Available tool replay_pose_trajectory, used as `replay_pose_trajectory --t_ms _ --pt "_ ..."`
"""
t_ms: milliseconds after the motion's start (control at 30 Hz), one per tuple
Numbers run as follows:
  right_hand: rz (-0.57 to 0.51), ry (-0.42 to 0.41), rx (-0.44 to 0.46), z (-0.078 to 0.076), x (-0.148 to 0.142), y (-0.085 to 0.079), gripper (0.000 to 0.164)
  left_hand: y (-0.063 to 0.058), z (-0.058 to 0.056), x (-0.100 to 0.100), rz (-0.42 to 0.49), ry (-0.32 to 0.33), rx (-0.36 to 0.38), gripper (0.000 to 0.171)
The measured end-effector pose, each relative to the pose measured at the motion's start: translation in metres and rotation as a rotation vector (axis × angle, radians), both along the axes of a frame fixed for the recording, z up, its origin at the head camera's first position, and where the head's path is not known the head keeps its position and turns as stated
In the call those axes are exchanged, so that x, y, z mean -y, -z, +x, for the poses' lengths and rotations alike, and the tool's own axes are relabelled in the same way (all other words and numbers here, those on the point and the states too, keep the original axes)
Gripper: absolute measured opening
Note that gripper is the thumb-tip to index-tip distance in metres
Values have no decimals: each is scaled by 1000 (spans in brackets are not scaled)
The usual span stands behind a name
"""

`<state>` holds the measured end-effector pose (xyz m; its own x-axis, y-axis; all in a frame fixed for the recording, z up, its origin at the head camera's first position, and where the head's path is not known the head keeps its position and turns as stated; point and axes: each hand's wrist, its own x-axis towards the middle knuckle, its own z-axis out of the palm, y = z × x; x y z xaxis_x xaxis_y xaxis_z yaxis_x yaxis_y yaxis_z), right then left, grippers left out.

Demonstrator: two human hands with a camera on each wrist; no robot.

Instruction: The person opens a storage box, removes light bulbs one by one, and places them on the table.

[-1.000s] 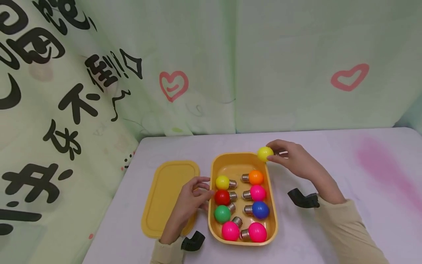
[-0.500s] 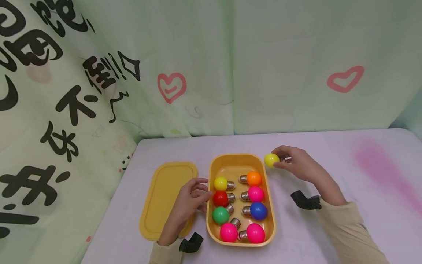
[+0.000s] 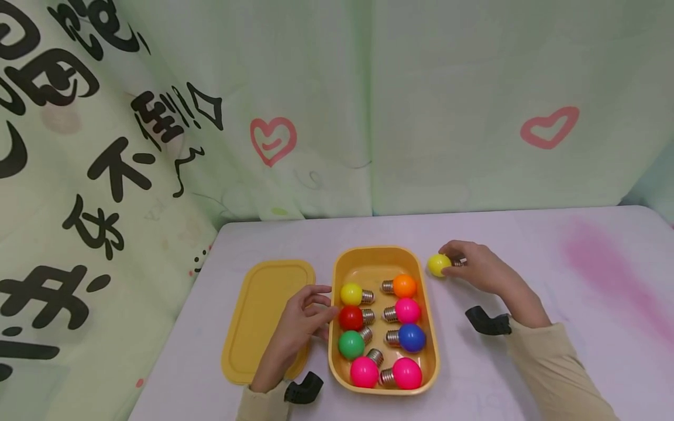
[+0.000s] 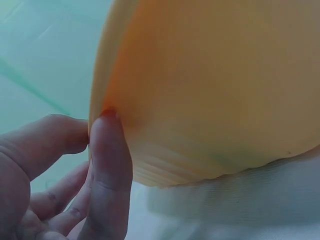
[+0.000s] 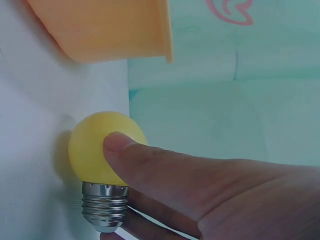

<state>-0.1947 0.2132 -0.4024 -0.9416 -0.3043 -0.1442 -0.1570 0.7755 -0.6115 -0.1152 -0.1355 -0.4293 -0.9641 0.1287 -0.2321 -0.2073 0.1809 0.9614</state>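
My right hand [image 3: 476, 268] pinches a yellow light bulb [image 3: 438, 265] just right of the box, low over the table. In the right wrist view, the thumb lies across the yellow globe and the silver screw base [image 5: 105, 205] shows below it. The yellow plastic box [image 3: 379, 258] holds two rows of coloured bulbs, among them an orange bulb [image 3: 404, 286], a blue bulb [image 3: 412, 337] and a green bulb [image 3: 351, 345]. My left hand [image 3: 303, 318] is at the box's left side; in the left wrist view, thumb and finger pinch the rim of its wall [image 4: 215, 90].
Left of the box, partly under my left hand, lies a yellow lid [image 3: 268, 310]. A pale cloth covers the table [image 3: 526, 251]. Behind it hangs a green curtain [image 3: 447, 117] with hearts and black lettering. Black mounts [image 3: 487, 321] sit on both wrists.
My right hand has moved right and toward me with the yellow bulb, from above the box's far right corner to beside it. The left hand stays at the box's side.
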Motion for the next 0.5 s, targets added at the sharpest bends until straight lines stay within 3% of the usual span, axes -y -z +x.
replay_pose_trajectory --t_ms 500 --pt "26 11 15 -1 -1 1 48 -2 0 1 25 9 10 48"
